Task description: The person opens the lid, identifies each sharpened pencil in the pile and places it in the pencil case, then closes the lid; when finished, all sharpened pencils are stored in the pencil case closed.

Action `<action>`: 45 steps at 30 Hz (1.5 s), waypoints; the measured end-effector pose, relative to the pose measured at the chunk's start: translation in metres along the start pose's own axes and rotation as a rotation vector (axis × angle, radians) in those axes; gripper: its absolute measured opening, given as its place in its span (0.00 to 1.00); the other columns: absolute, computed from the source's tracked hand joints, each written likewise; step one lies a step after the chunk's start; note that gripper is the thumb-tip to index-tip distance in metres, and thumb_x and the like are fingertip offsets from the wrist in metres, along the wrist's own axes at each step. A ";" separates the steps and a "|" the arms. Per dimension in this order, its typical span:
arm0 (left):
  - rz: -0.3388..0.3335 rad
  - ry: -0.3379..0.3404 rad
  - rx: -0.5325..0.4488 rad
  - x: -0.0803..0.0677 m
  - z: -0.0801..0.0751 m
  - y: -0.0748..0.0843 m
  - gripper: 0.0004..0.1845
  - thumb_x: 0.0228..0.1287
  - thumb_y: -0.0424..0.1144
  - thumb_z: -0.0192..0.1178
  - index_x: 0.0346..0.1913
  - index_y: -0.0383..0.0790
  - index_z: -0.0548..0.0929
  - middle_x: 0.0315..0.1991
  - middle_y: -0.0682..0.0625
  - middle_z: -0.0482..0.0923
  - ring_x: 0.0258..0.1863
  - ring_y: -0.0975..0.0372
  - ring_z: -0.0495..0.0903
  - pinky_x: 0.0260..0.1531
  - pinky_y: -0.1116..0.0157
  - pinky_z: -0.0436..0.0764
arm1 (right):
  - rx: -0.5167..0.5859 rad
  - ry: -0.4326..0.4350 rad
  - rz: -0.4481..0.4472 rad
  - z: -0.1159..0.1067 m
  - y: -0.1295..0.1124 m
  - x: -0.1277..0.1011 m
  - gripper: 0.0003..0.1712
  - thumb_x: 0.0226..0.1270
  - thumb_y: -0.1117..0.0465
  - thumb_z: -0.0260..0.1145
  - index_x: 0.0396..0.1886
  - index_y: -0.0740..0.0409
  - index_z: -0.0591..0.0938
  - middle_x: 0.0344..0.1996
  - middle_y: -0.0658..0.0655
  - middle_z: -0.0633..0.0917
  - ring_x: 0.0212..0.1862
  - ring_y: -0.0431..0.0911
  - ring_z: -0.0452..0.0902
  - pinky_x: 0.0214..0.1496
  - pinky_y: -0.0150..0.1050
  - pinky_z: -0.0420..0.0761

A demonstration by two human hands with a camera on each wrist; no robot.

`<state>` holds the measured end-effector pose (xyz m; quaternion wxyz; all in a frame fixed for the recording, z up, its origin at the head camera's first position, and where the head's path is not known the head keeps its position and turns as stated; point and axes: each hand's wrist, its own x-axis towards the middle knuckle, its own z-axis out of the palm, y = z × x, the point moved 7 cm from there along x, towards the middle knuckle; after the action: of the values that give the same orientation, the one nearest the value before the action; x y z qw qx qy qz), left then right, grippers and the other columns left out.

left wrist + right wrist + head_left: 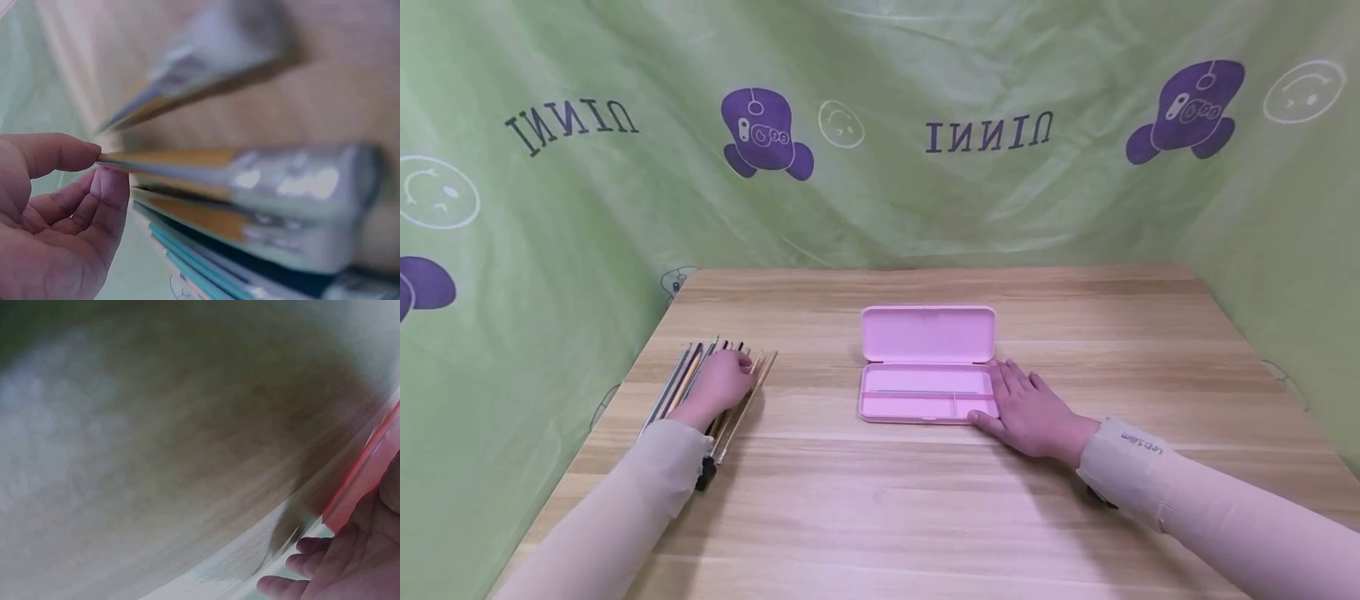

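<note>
A row of long pencil-like sticks (674, 387) with silver end caps lies at the table's left side. My left hand (722, 379) rests on them. In the left wrist view, the left hand (100, 165) pinches the tip of one yellow stick (219, 167) between thumb and finger. An open pink pencil case (917, 393) sits mid-table with its lid (928, 333) tipped back. My right hand (1013, 398) lies flat on the table, fingers straight, against the case's right end. The right wrist view shows that right hand's palm (340, 569) beside the case edge (369, 469).
The wooden table (880, 500) is walled by a green printed cloth (880, 192) at the back and on both sides. Bare wood stretches in front of the case and to its right.
</note>
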<state>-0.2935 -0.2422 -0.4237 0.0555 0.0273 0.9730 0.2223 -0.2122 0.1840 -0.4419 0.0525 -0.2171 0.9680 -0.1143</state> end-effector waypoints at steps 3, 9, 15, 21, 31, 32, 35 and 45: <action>-0.024 -0.028 -0.068 0.001 -0.007 0.000 0.22 0.66 0.29 0.55 0.58 0.15 0.76 0.55 0.24 0.78 0.55 0.36 0.79 0.56 0.44 0.79 | -0.013 -0.019 0.016 0.001 0.000 0.000 0.52 0.79 0.35 0.52 0.76 0.78 0.56 0.75 0.78 0.59 0.76 0.71 0.53 0.73 0.71 0.56; -0.060 -0.115 -0.238 0.001 -0.013 0.001 0.24 0.69 0.27 0.48 0.63 0.12 0.70 0.61 0.21 0.71 0.58 0.37 0.74 0.56 0.47 0.78 | -0.028 -0.015 0.010 0.005 0.005 0.001 0.53 0.79 0.33 0.49 0.77 0.78 0.55 0.76 0.78 0.59 0.77 0.70 0.52 0.73 0.71 0.56; -0.049 -0.110 -0.398 0.000 -0.024 0.008 0.17 0.73 0.26 0.50 0.58 0.17 0.71 0.43 0.32 0.79 0.40 0.52 0.80 0.40 0.60 0.83 | -0.032 -0.006 0.006 0.014 0.012 0.004 0.54 0.79 0.31 0.48 0.78 0.77 0.54 0.76 0.77 0.58 0.77 0.70 0.52 0.74 0.71 0.55; -0.013 0.006 -0.484 -0.001 -0.038 0.017 0.25 0.83 0.34 0.46 0.76 0.30 0.58 0.40 0.32 0.80 0.35 0.53 0.84 0.30 0.65 0.83 | -0.026 -0.003 0.002 0.007 0.007 0.002 0.54 0.79 0.31 0.48 0.77 0.77 0.56 0.75 0.78 0.60 0.76 0.71 0.53 0.73 0.71 0.56; 0.066 0.207 -0.276 -0.001 -0.055 0.026 0.29 0.67 0.25 0.54 0.71 0.27 0.63 0.45 0.31 0.79 0.44 0.43 0.82 0.38 0.59 0.81 | -0.035 -0.028 0.008 0.006 0.004 0.000 0.53 0.79 0.33 0.48 0.77 0.78 0.55 0.75 0.77 0.59 0.77 0.71 0.52 0.74 0.71 0.56; 0.057 0.217 -0.292 0.000 -0.056 0.027 0.27 0.68 0.25 0.54 0.69 0.26 0.65 0.46 0.32 0.79 0.46 0.43 0.81 0.38 0.62 0.81 | -0.033 -0.027 0.008 0.005 0.004 0.000 0.53 0.79 0.34 0.49 0.76 0.78 0.56 0.75 0.77 0.60 0.76 0.71 0.52 0.73 0.71 0.56; 0.028 0.222 -0.394 0.002 -0.056 0.029 0.22 0.71 0.27 0.55 0.64 0.23 0.70 0.51 0.32 0.79 0.50 0.46 0.81 0.40 0.70 0.81 | -0.028 -0.030 0.011 0.003 0.002 0.000 0.52 0.80 0.35 0.51 0.76 0.79 0.56 0.75 0.78 0.59 0.76 0.71 0.52 0.73 0.71 0.56; 0.143 -0.107 -0.778 0.026 -0.030 0.079 0.26 0.77 0.23 0.50 0.73 0.18 0.61 0.61 0.23 0.73 0.51 0.57 0.83 0.55 0.66 0.82 | -0.072 -0.053 0.032 0.004 0.001 0.001 0.53 0.80 0.35 0.50 0.77 0.80 0.53 0.78 0.78 0.51 0.79 0.71 0.44 0.77 0.69 0.48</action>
<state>-0.3208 -0.1823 -0.3647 0.0968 0.0835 0.8074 0.5759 -0.2132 0.1835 -0.4458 0.0723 -0.2062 0.9731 -0.0727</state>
